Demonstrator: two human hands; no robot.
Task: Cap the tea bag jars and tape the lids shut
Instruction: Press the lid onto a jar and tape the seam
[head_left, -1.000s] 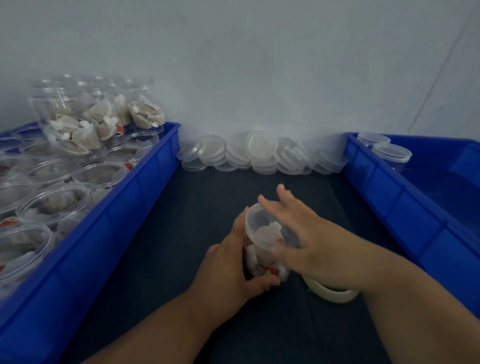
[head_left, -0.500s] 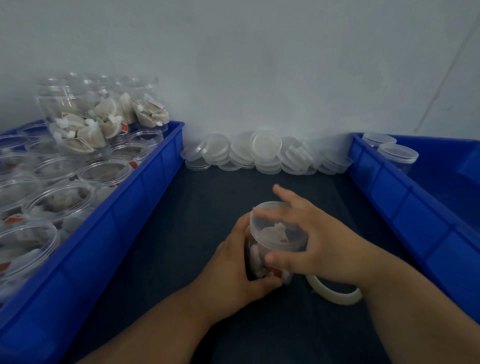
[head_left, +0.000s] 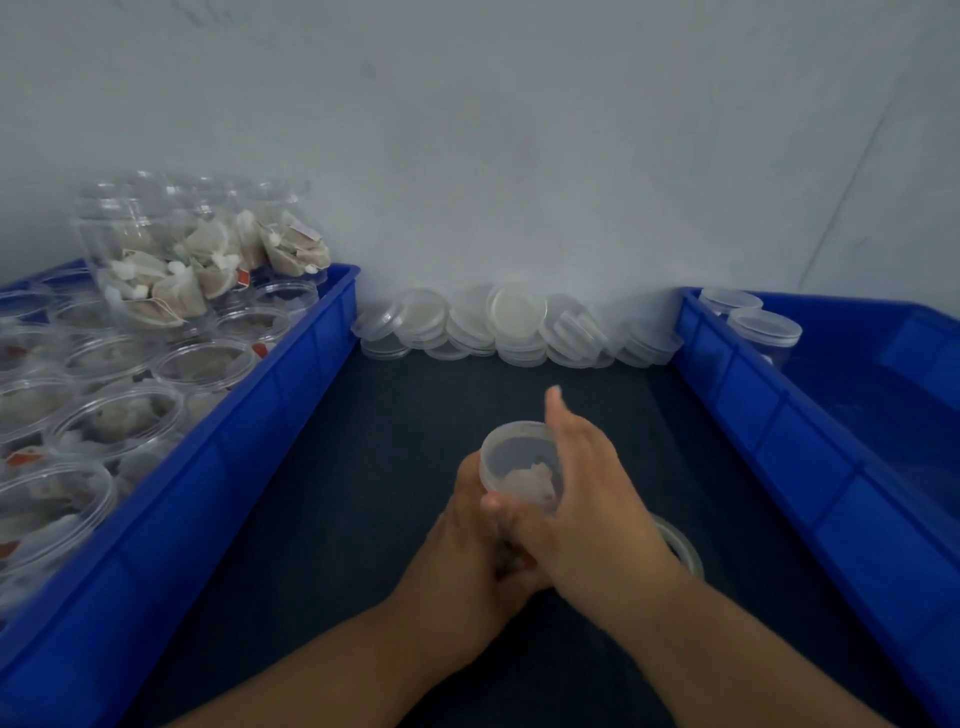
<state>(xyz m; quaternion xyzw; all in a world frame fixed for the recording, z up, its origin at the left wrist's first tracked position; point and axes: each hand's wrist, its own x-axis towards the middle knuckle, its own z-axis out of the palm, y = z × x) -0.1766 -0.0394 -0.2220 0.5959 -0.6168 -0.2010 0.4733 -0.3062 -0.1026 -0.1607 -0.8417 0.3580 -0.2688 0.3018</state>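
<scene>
A clear jar of tea bags (head_left: 522, 470) with a translucent lid on top stands on the dark mat between my hands. My left hand (head_left: 470, 540) grips the jar's body from the left, and most of that body is hidden. My right hand (head_left: 587, 499) wraps the lid's right edge, thumb at the front rim and forefinger stretched past the far side. A roll of clear tape (head_left: 680, 545) lies on the mat just right of my right wrist, partly hidden by it.
A blue bin (head_left: 291, 395) on the left holds several open jars of tea bags, with more stacked at the back. Loose lids (head_left: 514, 327) are piled against the wall. A blue bin (head_left: 769, 431) on the right holds two capped jars (head_left: 763, 332).
My right hand has turned around the lid, the thumb sliding toward the front and the fingers swinging to the right side. The left hand keeps its hold on the jar.
</scene>
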